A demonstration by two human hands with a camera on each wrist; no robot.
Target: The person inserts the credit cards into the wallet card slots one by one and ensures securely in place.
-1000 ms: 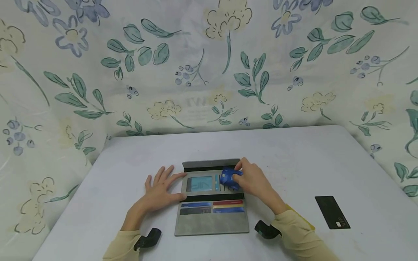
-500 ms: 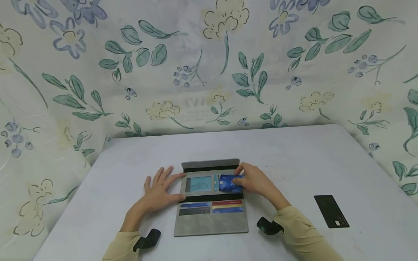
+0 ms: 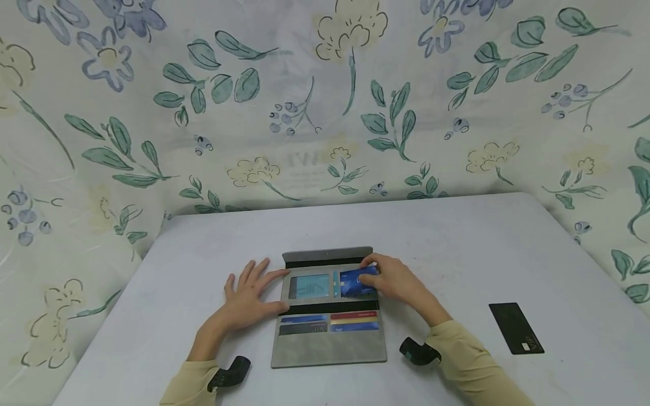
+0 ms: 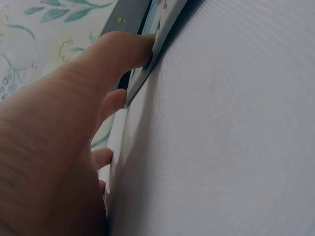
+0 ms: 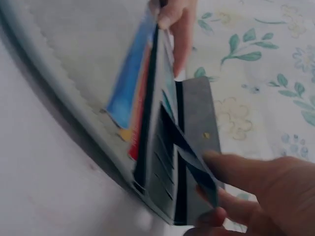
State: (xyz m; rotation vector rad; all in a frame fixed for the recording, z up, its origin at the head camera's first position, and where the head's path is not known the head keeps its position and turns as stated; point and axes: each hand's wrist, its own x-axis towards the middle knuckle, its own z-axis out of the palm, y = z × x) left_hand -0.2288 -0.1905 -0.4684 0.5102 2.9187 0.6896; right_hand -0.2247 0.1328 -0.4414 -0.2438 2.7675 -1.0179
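Pinching a blue bank card (image 3: 350, 283) with the right hand (image 3: 398, 279), at two o'clock on an opened grey wallet (image 3: 330, 349). Touching the wallet's nine-o'clock edge with the spread left hand (image 3: 250, 300). Showing a black VIP card (image 3: 515, 324) on the white table (image 3: 431, 237), well apart toward three o'clock.

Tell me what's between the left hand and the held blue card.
Between the left hand and the blue card, the head view shows the light-blue window of the wallet and a narrow blue strip.
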